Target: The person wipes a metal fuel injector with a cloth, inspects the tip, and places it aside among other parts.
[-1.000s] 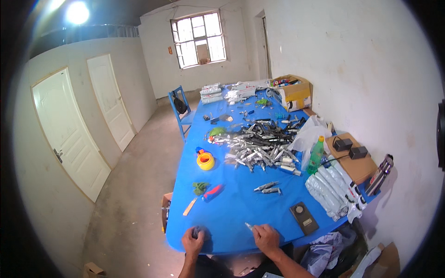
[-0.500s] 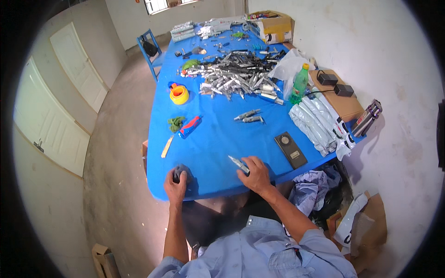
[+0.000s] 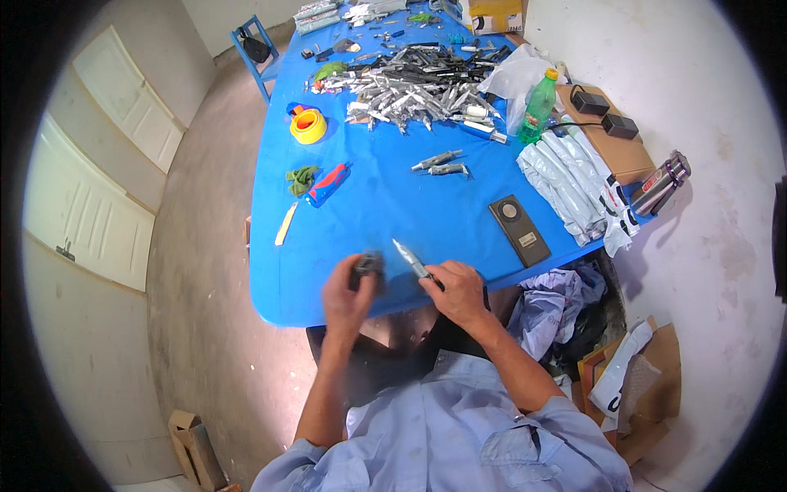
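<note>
My left hand, blurred, grips a dark grey bundle, perhaps cloth, above the near edge of the blue-covered table. Just to its right, my right hand is closed round a silver, pointed pen-like tube, tip angled up and leftward. Two similar grey tubes lie beyond. A dark phone-like device lies to the right, while a wooden stick, a red-and-blue item and a green rag lie to the left.
A big pile of tubes covers the mid table, beside yellow tape. At right are a green bottle, silver packets, black adapters and a steel flask. A chair stands left; cardboard lies below right.
The view has tilted down, so the table appears higher. My left hand has lifted the grey bundle and moved it rightward, closer to the tube in my right hand.
</note>
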The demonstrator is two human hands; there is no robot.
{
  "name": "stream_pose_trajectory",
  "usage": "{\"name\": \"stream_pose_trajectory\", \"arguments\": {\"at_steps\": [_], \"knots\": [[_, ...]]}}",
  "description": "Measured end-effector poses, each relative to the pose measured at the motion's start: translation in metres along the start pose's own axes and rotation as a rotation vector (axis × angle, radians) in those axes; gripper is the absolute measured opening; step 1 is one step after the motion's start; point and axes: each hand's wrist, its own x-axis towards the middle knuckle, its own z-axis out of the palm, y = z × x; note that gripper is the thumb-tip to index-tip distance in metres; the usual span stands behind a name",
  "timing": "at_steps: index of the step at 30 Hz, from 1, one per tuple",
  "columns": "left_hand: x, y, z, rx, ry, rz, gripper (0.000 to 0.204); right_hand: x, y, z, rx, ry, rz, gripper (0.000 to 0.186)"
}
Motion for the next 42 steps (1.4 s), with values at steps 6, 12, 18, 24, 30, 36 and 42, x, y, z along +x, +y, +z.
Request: {"name": "stream_pose_trajectory", "arguments": {"at_steps": [6, 12, 18, 24, 30, 36, 42], "knots": [[-0.014, 0.020, 0.055, 0.191, -0.205, 0.156, 0.035, -0.007, -0.002, 0.012, -0.055, -0.015, -0.112, 0.012], [-0.013, 0.018, 0.049, 0.214, -0.243, 0.302, 0.036, -0.003, 0.001, 0.004, -0.040, -0.075, -0.127, 0.013], [-0.010, 0.003, 0.051, 0.284, -0.270, 0.349, 0.036, 0.000, 0.002, 0.003, 0.003, -0.067, -0.112, 0.011], [0.003, -0.012, 0.052, 0.325, -0.228, 0.252, 0.032, -0.003, 0.001, 0.009, 0.046, -0.002, -0.078, 0.007], [0.025, -0.028, 0.044, 0.379, -0.151, 0.268, 0.028, -0.003, -0.003, 0.006, 0.063, 0.012, -0.062, 0.012], [0.034, -0.029, 0.037, 0.303, -0.093, 0.104, 0.020, -0.001, -0.002, 0.008, 0.047, 0.021, -0.070, 0.012], [0.027, -0.002, 0.028, 0.246, -0.047, 0.070, 0.020, -0.001, 0.000, 0.008, 0.035, 0.041, -0.080, 0.009]]}}
